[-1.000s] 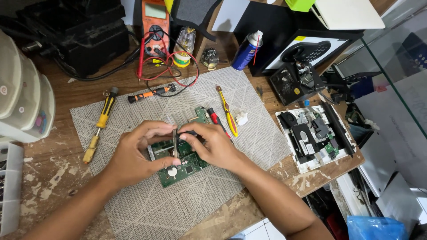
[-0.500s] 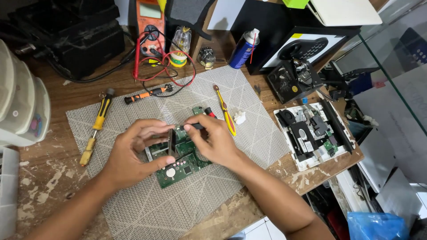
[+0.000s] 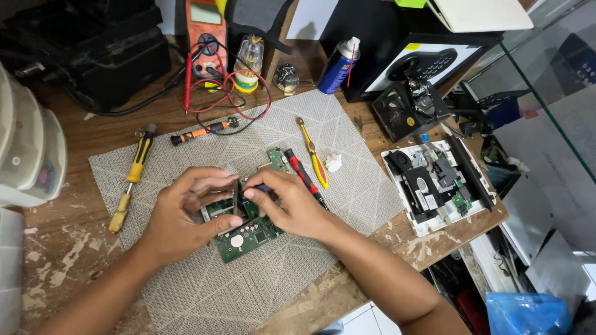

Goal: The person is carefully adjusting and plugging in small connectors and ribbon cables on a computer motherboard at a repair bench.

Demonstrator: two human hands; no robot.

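Green printed circuit board: lies flat on the grey woven mat, centre of the frame, partly covered by both hands.

Left hand: centre-left, curled over the board's left edge, thumb and fingers closed on a thin dark upright part standing on the board.

Right hand: just right of centre, fingers pinched on a small dark tool whose tip meets the same upright part; the tool's kind cannot be told.

Red-and-black-handled screwdriver: on the mat just above the right hand, running diagonally.

Yellow-handled tool: beside the red one, upper centre of the mat, with a small white plastic piece just to its right.

Yellow-and-black-handled screwdriver: left edge of the mat, lying nearly upright in the frame.

Orange-and-black slim screwdriver: upper part of the mat, near the red and black test leads.

Orange multimeter: top centre, on the worn wooden bench.

Blue spray can with white cap: top centre-right.

Opened white device with black inner parts: right of the mat, at the bench edge.

Black case: upper left of the frame.

Pale plastic drawer unit: far left edge.
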